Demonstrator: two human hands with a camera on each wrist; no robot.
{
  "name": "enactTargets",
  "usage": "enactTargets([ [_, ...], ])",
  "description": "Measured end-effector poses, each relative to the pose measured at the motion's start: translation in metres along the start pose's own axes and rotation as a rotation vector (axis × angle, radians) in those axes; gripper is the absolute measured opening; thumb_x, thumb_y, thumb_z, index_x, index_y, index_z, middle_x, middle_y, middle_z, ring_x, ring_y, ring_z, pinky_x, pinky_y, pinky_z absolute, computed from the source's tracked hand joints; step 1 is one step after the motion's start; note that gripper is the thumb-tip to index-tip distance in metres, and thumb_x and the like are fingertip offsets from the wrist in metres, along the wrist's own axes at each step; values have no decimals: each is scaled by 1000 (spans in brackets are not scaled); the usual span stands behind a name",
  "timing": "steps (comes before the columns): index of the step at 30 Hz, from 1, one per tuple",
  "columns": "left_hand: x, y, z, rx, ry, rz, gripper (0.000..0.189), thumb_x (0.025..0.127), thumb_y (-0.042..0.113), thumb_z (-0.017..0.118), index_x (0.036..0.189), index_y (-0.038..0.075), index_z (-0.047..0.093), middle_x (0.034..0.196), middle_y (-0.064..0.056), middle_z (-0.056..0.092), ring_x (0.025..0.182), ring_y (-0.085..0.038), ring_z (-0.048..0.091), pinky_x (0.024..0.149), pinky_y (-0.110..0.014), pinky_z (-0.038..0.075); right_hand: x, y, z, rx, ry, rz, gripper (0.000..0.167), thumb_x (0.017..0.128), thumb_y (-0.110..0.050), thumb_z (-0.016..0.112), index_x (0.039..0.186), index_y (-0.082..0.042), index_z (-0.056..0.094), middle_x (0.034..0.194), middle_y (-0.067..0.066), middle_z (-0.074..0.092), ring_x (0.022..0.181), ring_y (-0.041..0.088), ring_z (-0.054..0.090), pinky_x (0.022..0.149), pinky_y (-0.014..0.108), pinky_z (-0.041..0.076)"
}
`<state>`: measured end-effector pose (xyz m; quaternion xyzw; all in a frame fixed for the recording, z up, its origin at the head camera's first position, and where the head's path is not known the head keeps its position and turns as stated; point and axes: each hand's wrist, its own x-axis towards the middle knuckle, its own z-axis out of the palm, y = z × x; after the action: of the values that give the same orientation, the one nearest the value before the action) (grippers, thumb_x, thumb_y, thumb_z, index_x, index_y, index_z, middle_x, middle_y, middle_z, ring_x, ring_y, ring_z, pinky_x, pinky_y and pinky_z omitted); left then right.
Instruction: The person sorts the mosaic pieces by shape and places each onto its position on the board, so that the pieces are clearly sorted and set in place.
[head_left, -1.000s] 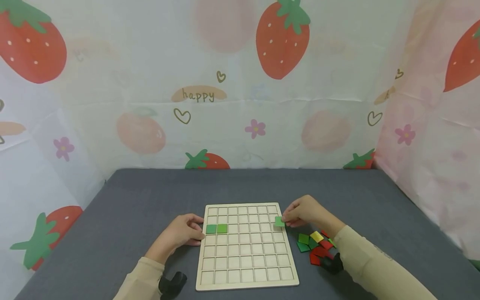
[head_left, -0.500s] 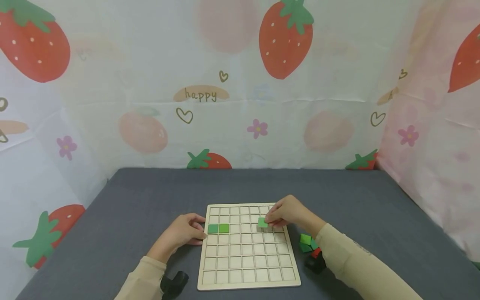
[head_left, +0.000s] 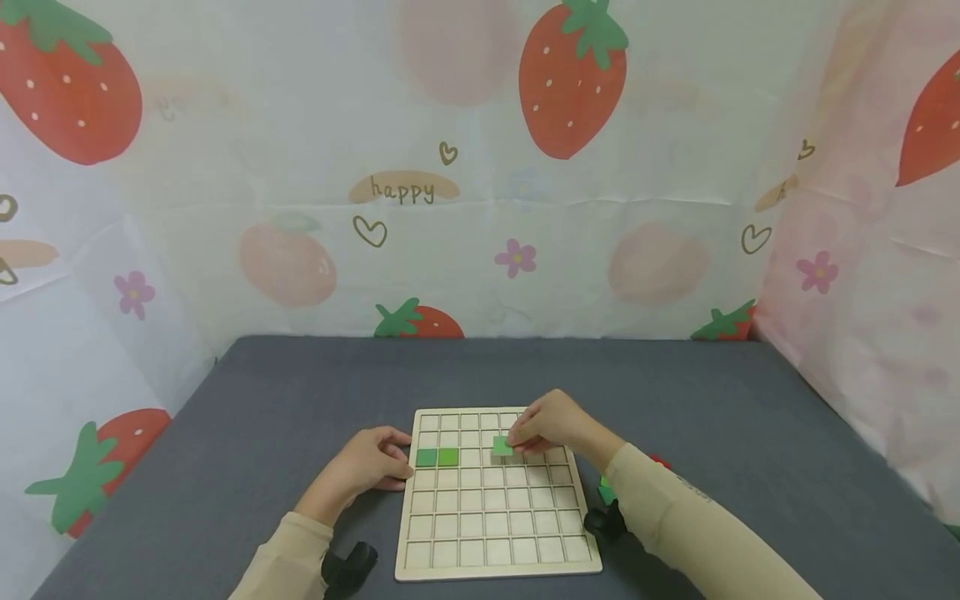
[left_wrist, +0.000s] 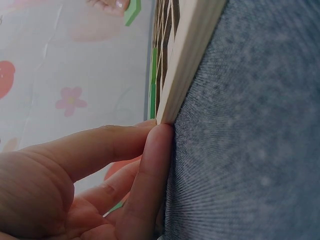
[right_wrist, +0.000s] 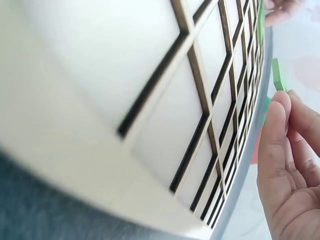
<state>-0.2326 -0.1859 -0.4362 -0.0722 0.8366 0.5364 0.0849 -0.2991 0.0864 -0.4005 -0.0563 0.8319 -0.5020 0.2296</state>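
A wooden grid board [head_left: 483, 525] lies on the table, with two green square tiles [head_left: 447, 457] set in cells of its third row, at the left. My left hand [head_left: 367, 461] touches the board's left edge with thumb and fingertips; the left wrist view shows the thumb [left_wrist: 105, 145] reaching that edge. Over the same row, right of the middle, my right hand [head_left: 551, 422] pinches a light green square tile [head_left: 502, 447] between thumb and fingertips. The right wrist view shows this tile [right_wrist: 278, 75] sticking out beyond the fingertips.
Loose green tiles [head_left: 606, 492] lie right of the board, with a bit of red [head_left: 661, 460] behind the right sleeve, which hides most of that pile. A grey cloth [head_left: 315, 375] covers the table. A strawberry-print curtain [head_left: 465, 275] hangs behind and at both sides.
My right hand has carried the light green tile leftward from the board's right edge to right of the middle. The right forearm now hides most of the loose tiles. My left hand stays put.
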Motion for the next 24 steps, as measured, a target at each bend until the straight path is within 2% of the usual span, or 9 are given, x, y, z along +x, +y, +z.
enactTargets([
  [24, 1, -2, 1, 3, 8, 12, 47, 79, -8, 74, 124, -7, 59, 85, -11, 58, 69, -17, 62, 61, -31, 60, 13, -13, 31, 40, -57, 19, 6, 80, 1, 78, 84, 5, 75, 67, 11, 73, 53, 11, 67, 58, 26, 61],
])
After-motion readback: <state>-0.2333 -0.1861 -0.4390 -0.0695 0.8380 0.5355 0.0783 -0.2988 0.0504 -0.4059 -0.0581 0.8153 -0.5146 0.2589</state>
